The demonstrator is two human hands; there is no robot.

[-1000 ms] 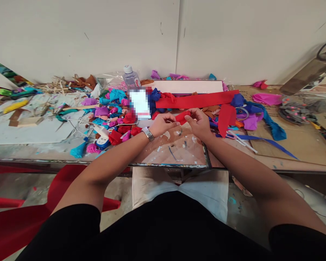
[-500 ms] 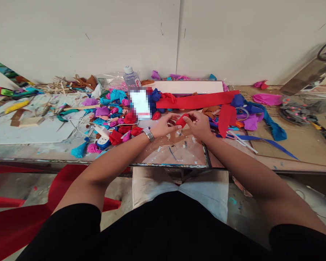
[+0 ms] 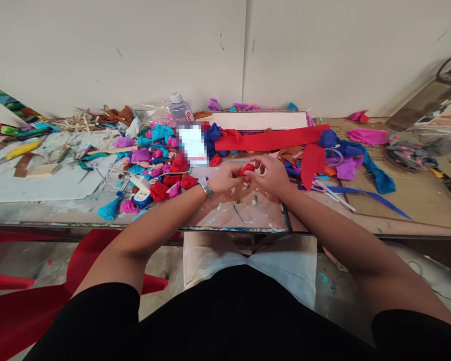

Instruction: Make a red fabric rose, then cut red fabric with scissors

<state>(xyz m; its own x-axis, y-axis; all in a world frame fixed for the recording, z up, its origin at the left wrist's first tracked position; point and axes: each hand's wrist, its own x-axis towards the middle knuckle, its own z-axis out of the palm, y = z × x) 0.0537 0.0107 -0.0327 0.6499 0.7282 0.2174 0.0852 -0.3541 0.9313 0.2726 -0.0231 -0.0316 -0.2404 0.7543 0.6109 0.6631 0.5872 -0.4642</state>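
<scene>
Standing at rear: bottle (image 3: pixel 178 109), label (image 3: pixel 189 116) with red lettering partly legible. Left hand (image 3: pixel 226 179), fingers pinching red bundle (image 3: pixel 247 169), located over desk (image 3: pixel 263 213) between both hands. Right hand (image 3: pixel 274 175), fingers clamped on same bundle. Cardboard sheet (image 3: pixel 417 200), faint print unreadable.

Red bundle (image 3: pixel 248 169), red strip (image 3: pixel 274 139), blue ribbon (image 3: pixel 372 194), yellow cutter (image 3: pixel 23 149) (plus grey mesh (image 3: pixel 401 159) with pink dots)

The person wears a plain black top (image 3: pixel 244 316) whose short sleeves (image 3: pixel 108 303) end above the elbows, pale off-white trousers (image 3: pixel 201 255) showing creases across the lap, and, around the left wrist, a silver-coloured watch (image 3: pixel 205 187) with a metal-looking band.
</scene>
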